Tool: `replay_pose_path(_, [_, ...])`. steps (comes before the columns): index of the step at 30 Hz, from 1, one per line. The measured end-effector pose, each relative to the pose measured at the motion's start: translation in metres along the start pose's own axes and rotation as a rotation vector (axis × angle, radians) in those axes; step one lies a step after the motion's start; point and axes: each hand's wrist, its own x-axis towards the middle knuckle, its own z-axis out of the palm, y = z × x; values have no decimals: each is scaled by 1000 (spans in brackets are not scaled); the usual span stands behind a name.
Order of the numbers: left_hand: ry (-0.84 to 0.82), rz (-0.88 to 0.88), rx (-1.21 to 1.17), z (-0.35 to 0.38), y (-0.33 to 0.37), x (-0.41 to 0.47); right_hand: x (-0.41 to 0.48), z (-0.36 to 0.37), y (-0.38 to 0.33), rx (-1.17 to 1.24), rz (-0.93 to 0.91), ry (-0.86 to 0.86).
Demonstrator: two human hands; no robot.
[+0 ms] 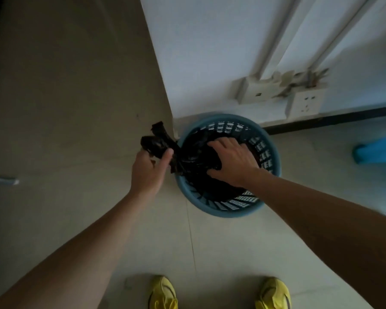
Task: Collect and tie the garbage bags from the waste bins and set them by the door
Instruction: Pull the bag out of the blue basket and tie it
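A round blue lattice waste bin (270, 150) stands on the floor against a white wall corner. A black garbage bag (194, 172) lines it. My left hand (149, 170) grips a gathered end of the bag (156, 141) pulled out over the bin's left rim. My right hand (232, 161) reaches into the bin from the right, fingers spread and curled down into the black plastic near the middle. The bag's contents are hidden.
A white wall (210, 52) with pipes, a junction box and a power socket (305, 103) rises behind the bin. A blue object (377, 150) lies on the floor at the right. My yellow shoes (163, 293) stand on beige tiles below. A pale object (2, 179) is at the left edge.
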Motion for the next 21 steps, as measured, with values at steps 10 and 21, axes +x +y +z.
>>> replay_pose_path(10, [229,-18,-184,10,-4,37,9,51,-6,105,126,-108])
replay_pose_path(21, [180,-54,-267,-45,107,-35,-85,-80,-8,361,536,86])
